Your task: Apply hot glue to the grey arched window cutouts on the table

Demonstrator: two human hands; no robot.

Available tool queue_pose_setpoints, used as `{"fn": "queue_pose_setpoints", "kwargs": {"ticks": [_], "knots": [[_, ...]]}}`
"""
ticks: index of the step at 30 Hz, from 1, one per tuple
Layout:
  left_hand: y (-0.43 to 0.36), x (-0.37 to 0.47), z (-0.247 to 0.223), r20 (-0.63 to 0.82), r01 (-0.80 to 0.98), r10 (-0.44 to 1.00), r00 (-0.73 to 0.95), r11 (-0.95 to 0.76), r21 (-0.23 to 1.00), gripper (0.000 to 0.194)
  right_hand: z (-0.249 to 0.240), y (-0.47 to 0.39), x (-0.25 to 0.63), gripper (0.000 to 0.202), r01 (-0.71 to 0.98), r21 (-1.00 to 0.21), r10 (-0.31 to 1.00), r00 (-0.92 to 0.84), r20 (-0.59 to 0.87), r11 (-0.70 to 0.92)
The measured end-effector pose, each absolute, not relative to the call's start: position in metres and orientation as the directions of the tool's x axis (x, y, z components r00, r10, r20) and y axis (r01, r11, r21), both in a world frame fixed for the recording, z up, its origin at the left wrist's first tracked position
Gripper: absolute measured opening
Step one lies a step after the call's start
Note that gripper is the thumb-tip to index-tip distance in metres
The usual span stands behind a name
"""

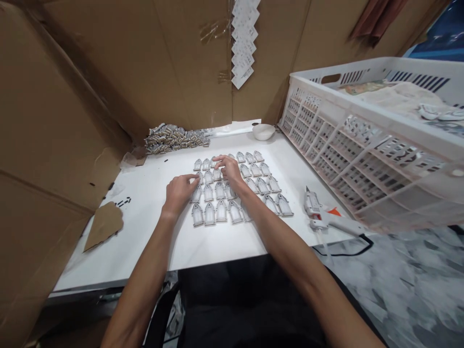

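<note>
Rows of small arched, lantern-like pieces point(221, 210) lie on the white table point(152, 193). At the left edge of the rows is my left hand point(180, 192), its thumb and index finger together at a piece in the second row; whether anything is between the fingertips is too small to tell. My right hand point(229, 169) hovers over the upper middle of the rows, fingers bent and fingertips near a top-row piece. Its forearm hides some of the pieces. No held object can be made out in it.
A pile of small metallic-looking parts point(174, 138) sits at the back left, and a white bowl point(263, 131) at the back. On the right are a glue gun point(319, 212) with a cable and a large white crate point(337, 140). Torn cardboard point(104, 226) lies left; cardboard walls surround the table.
</note>
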State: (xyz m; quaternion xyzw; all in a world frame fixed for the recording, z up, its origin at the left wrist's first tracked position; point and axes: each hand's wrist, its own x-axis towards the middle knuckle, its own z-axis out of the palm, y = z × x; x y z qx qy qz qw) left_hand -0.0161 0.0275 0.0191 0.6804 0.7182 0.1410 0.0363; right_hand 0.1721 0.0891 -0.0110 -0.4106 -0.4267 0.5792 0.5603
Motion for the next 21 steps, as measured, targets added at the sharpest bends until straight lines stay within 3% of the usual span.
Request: {"fn": "queue_pose_setpoints", "kwargs": {"ticks": [10,14,17,21], "knots": [[0.028,-0.020,0.018,0.106,0.957,0.993,-0.044,0.011,0.290,0.044,-0.009,0.084,0.167,0.030,-0.211,-0.973,0.995,-0.011,0.096,0.091],[0.030,-0.023,0.015,0.111,0.955,0.993,-0.051,0.016,0.295,0.044,-0.009,0.075,0.164,0.028,0.069,-0.967,0.970,-0.019,0.244,0.244],[0.034,-0.027,0.011,0.139,0.935,0.989,-0.043,-0.010,0.355,0.046,-0.003,0.064,0.159,0.024,0.323,-0.876,0.932,-0.078,0.354,0.359],[0.039,-0.032,0.008,0.135,0.898,0.988,-0.074,0.007,0.440,0.053,0.006,0.051,0.149,0.021,0.467,-0.734,0.868,-0.215,0.447,0.494]]}}
